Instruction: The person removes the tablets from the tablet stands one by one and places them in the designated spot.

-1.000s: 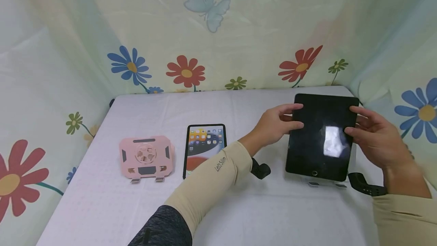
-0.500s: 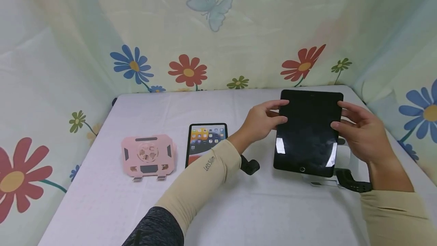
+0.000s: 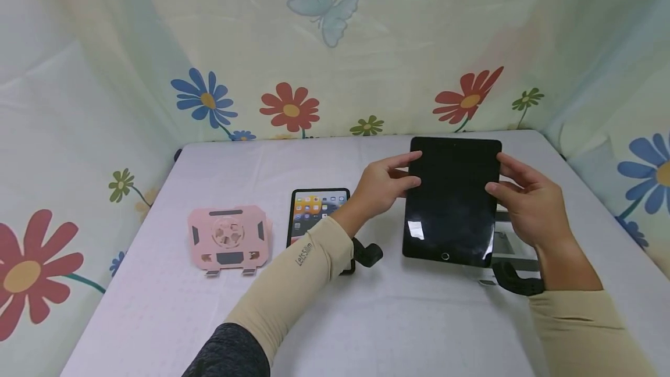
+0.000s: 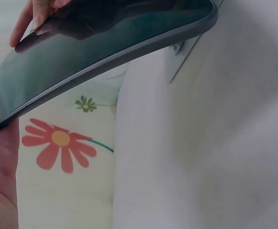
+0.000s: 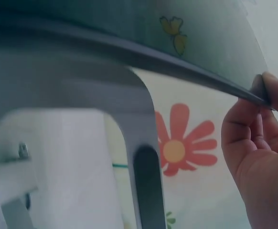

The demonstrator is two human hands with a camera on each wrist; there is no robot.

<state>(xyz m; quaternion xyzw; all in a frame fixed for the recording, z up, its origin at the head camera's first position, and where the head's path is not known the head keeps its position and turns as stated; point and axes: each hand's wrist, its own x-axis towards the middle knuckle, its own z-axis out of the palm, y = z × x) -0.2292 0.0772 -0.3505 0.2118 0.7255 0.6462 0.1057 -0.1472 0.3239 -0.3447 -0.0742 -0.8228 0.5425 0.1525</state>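
Above the right half of the cloth-covered table [image 3: 398, 319], a black-fronted tablet [image 3: 452, 208] is held portrait-wise, its dark screen facing the person and its round button [image 3: 445, 256] at the lower end. The left hand [image 3: 378, 189] pinches one long edge near the top, and the right hand [image 3: 541, 214] pinches the opposite edge at much the same height. Gripping from both sides probably keeps the tablet level and leaves most of its glass uncovered; being so high on the edges, the hands leave the lower end free.

Partly hidden behind the tablet and the right hand, a grey stand [image 3: 517, 263] sits on the table, a small metal tab [image 3: 487, 282] jutting from its front. Whether tablet and stand touch cannot be told.

Further left lie a second tablet [image 3: 316, 214] with a lit screen, partly covered by the left sleeve [image 3: 293, 284], and a pink stand [image 3: 248, 237] with dark pads, which likely serve to cushion whatever rests against it. These two sit well apart from the held tablet, perhaps to leave working room.
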